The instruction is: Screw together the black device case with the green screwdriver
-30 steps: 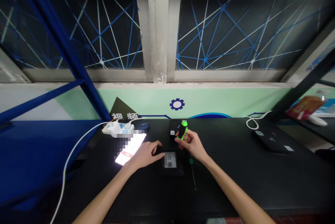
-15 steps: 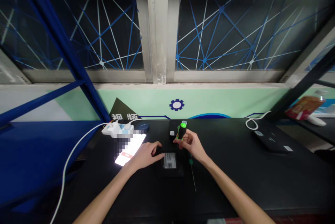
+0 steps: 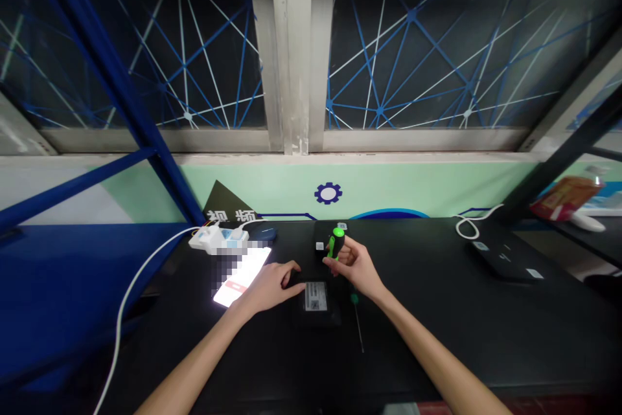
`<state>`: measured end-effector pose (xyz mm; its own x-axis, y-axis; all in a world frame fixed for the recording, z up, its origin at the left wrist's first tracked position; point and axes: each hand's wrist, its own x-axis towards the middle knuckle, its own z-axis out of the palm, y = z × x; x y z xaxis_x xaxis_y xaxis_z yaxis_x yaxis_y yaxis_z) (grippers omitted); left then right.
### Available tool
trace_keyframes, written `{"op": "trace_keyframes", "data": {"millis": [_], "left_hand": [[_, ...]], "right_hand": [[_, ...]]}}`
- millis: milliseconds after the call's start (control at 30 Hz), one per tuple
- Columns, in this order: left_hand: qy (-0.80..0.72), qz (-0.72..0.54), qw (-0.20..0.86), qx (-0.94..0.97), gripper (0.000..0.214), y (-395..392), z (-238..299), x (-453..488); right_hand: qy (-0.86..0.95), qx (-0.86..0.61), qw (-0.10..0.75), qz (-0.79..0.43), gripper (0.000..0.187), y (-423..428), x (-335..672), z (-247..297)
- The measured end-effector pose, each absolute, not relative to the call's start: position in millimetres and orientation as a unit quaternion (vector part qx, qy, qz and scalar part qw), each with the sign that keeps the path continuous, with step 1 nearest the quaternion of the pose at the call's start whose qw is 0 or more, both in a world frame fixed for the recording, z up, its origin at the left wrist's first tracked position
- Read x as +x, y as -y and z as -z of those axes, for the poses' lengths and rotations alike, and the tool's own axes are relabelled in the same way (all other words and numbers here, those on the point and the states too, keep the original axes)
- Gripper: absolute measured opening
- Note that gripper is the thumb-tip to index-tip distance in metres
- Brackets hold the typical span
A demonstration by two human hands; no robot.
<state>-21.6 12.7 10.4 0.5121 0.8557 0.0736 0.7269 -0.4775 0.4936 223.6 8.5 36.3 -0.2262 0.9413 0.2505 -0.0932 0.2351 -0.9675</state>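
Observation:
A screwdriver (image 3: 337, 243) with a green-and-black handle is pinched upright in my right hand (image 3: 357, 266); its tip is hard to make out against the dark surface. Below it lies a flat black device (image 3: 318, 318) with a white printed label (image 3: 315, 296). My left hand (image 3: 273, 285) rests at the device's left side, fingers apart, the thumb touching near the label's corner. Just right of the device, a second screwdriver (image 3: 354, 299) with a dark green handle lies with its thin shaft toward me.
A lit phone (image 3: 241, 277) lies under my left wrist's far side. Behind it stand a white power strip (image 3: 218, 240) and a dark mouse (image 3: 265, 234). A black box (image 3: 321, 232) sits behind my right hand. Another black device (image 3: 505, 262) with a white cable (image 3: 467, 228) lies right.
The screwdriver in my right hand has tilted and shifted very slightly to the left. My left hand and the device stay where they were.

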Motion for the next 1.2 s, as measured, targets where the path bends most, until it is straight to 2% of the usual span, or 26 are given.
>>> {"op": "trace_keyframes", "data": {"millis": [367,667,900,1200], "left_hand": [[-0.471,-0.161,0.208,0.842,0.037,-12.9,-8.7,-21.8],[-0.473,-0.159,0.208,0.841,0.039,-13.5,-8.2,-21.9],[-0.468,-0.16,0.209,0.843,0.037,-12.8,-9.4,-21.6],[-0.468,-0.16,0.214,0.842,0.036,-13.4,-7.8,-22.7]], "right_hand": [[0.623,-0.323,0.47,-0.535,0.033,-7.6,230.0,-40.3],[0.595,-0.336,0.491,-0.541,0.038,-9.5,225.2,-35.3],[0.639,-0.331,0.464,-0.516,0.035,-5.5,228.0,-41.2],[0.616,-0.319,0.513,-0.505,0.032,-4.5,233.1,-44.5]]}}
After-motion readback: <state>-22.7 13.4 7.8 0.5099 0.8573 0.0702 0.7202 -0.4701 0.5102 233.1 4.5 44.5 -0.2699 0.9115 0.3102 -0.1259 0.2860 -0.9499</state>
